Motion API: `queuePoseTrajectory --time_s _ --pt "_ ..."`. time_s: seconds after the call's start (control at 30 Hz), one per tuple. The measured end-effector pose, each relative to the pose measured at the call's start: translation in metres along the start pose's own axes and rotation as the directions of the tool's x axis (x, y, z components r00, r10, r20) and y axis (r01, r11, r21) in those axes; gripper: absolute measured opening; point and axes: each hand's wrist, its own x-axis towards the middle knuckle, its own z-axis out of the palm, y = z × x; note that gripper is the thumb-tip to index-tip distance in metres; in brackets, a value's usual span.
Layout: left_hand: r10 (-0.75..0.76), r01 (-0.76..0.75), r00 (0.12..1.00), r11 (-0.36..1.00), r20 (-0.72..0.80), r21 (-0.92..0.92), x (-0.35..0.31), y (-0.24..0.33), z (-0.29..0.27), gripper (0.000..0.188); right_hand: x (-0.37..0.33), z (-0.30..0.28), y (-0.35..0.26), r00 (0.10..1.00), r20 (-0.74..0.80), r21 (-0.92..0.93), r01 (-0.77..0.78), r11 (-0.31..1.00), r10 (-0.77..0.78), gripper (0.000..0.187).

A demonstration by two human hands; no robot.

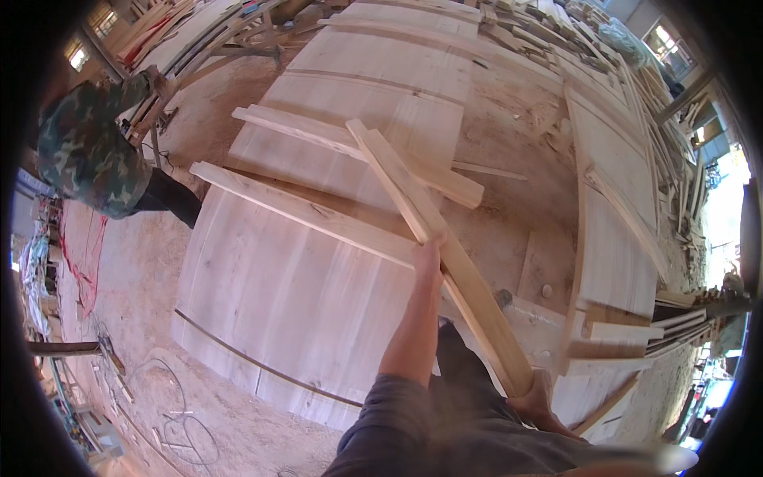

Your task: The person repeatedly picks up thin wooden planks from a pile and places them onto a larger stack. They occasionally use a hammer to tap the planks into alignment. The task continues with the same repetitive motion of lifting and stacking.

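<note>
A long pale wooden beam (477, 306) slants across the middle, its far end over a large panel of joined boards (278, 310) and its near end close to my body. Partway along it, my left hand (429, 248) is closed around its edge. My right hand (536, 397) wraps the near end. Just left of my left hand, a wooden crosspiece (310, 215) lies across the panel. Farther off, a second crosspiece (298, 127) lies across it too, passing by the held beam. Near the panel's close end runs a narrow dark groove (262, 366).
At the left stands another person in a camouflage jacket (87, 151). More wooden panels (616, 238) lie to the right, with a loose beam (628, 219) on them. Stacked lumber (548, 40) fills the back. A cable (191, 437) curls on the dusty floor.
</note>
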Motion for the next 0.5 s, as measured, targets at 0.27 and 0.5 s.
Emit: queuePoseTrajectory --time_s 0.27,0.5 --pt "-0.077 0.087 0.978 0.995 0.194 -0.04 -0.159 -0.187 -0.12 0.041 -0.152 0.062 0.192 0.982 0.002 -0.146 -0.187 0.971 0.189 0.049" --pt "-0.149 0.15 0.989 0.981 0.021 -0.122 -0.322 -0.3 -0.193 0.04 -0.242 0.076 0.348 1.0 0.013 -0.25 0.005 0.968 -0.002 0.053"
